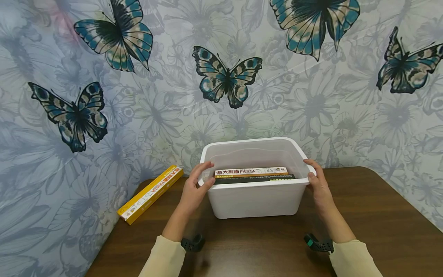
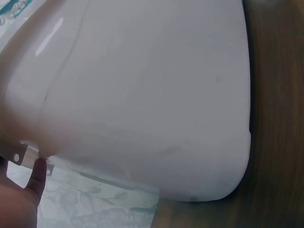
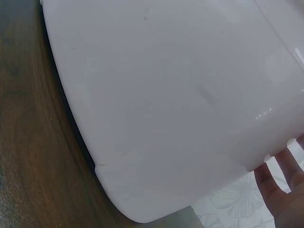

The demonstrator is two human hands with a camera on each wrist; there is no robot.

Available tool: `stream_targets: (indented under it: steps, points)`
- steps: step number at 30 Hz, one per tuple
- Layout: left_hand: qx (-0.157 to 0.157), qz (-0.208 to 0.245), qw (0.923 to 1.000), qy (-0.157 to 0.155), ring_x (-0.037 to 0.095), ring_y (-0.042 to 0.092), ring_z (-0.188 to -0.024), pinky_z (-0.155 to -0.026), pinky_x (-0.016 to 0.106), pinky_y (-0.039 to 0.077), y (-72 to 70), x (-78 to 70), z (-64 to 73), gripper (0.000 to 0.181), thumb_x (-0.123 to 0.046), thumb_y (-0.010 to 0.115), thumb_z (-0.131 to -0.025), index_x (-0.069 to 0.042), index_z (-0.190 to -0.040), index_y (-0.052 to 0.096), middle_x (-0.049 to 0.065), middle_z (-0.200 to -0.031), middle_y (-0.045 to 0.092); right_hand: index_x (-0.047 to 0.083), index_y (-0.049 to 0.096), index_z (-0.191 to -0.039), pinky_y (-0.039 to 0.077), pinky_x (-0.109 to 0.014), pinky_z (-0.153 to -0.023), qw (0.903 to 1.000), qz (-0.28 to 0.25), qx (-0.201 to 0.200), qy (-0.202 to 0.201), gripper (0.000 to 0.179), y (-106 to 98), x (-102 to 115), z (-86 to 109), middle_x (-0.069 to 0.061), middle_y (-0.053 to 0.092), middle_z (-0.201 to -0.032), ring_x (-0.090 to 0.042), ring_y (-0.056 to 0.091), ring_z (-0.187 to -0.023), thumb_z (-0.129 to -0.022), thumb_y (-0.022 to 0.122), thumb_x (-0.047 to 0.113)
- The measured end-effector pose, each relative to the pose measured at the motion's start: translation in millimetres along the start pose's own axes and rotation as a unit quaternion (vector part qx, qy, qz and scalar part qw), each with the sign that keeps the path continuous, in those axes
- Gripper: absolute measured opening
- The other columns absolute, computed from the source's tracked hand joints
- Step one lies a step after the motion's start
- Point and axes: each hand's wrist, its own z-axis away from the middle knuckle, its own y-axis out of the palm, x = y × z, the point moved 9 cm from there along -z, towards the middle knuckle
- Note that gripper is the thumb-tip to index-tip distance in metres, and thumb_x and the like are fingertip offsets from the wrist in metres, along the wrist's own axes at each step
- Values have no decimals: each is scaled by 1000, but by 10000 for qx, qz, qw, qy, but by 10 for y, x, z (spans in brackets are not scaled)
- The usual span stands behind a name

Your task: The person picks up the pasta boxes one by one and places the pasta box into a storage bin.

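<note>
A white plastic bin (image 1: 256, 202) stands on the brown table, its top facing up. My left hand (image 1: 193, 190) grips the rim at the bin's left end, thumb near the front corner. At the opposite end my right hand (image 1: 320, 188) holds the rim, thumb on top. Inside the bin lie a white-and-yellow pasta box (image 1: 250, 171) and a dark box (image 1: 254, 179) in front of it; the front wall hides their lower parts. Both wrist views are mostly filled by the bin's wall (image 2: 156, 95), with fingers (image 3: 268, 187) at its edge in the right one.
A yellow pasta box (image 1: 150, 194) lies slanted at the table's left edge, apart from the bin. Behind the wooden table (image 1: 367, 215) hangs a floral cloth (image 1: 159, 115) printed with butterflies. Dark bands (image 1: 193, 243) are on both wrists.
</note>
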Motion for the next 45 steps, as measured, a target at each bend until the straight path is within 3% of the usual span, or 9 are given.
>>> stream_targets:
  steps: [7,11,14,18,22,27,30,37,45]
  points:
    - [-194,50,9998,9,22,27,-151,-123,56,16,-1,-14,63,50,-18,65,-96,-24,-144,52,3,-146,54,19,33,-151,40,-19,-91,10000,-19,14,81,48,-9,-14,6,8,30,-148,-15,40,-123,-105,35,29]
    - [-401,186,9990,-41,25,23,-153,-123,55,19,-28,4,133,50,-14,64,-96,-21,-144,53,5,-153,47,19,33,-151,38,-20,-93,9999,-38,18,101,48,-11,-16,5,7,29,-150,-14,39,-124,-105,35,29]
    - [-626,275,9976,-47,25,33,-150,-120,43,30,-74,29,198,51,-12,65,-94,-20,-143,54,7,-157,42,19,33,-151,39,-20,-92,10000,-1,6,92,48,-10,-11,3,8,31,-149,-14,40,-123,-104,35,29]
    - [-829,406,9957,68,26,48,-139,-114,30,38,-148,64,267,52,-10,65,-94,-19,-144,52,5,-153,48,18,34,-151,39,-20,-91,10000,-31,-35,63,48,-13,-8,1,9,32,-147,-14,40,-123,-104,35,28]
    - [-968,479,9941,123,25,52,-134,-114,40,39,-238,121,329,52,-7,64,-95,-17,-145,51,5,-147,55,19,34,-150,38,-20,-92,10000,-54,-38,58,47,-12,-7,0,9,32,-147,-15,40,-123,-104,35,29]
    - [-1160,306,9925,-236,31,50,-136,-113,55,36,-383,257,425,51,-11,65,-95,-17,-144,52,4,-146,56,19,34,-151,37,-20,-92,10000,-35,-19,85,48,-3,-11,0,9,31,-149,-14,38,-125,-104,35,29]
    - [-1257,163,9907,-498,32,51,-136,-113,49,40,-481,361,477,49,-14,65,-96,-16,-143,52,3,-146,56,19,34,-151,37,-20,-92,10000,-41,-19,86,48,-3,-12,1,8,31,-149,-14,39,-125,-104,35,28]
    - [-1464,-241,9843,-952,8,53,-125,-106,29,43,-716,576,594,48,-21,67,-96,-20,-142,53,0,-142,57,18,33,-151,38,-19,-91,10000,-43,-12,0,47,-17,1,-8,9,33,-147,-13,40,-124,-105,34,27]
    - [-1601,-763,9745,-1376,16,45,-135,-108,39,36,-1028,730,713,54,-24,65,-97,-18,-147,47,6,-152,49,18,34,-150,39,-19,-91,10000,-88,-3,5,47,-7,-6,-9,9,33,-145,-15,40,-123,-104,35,27]
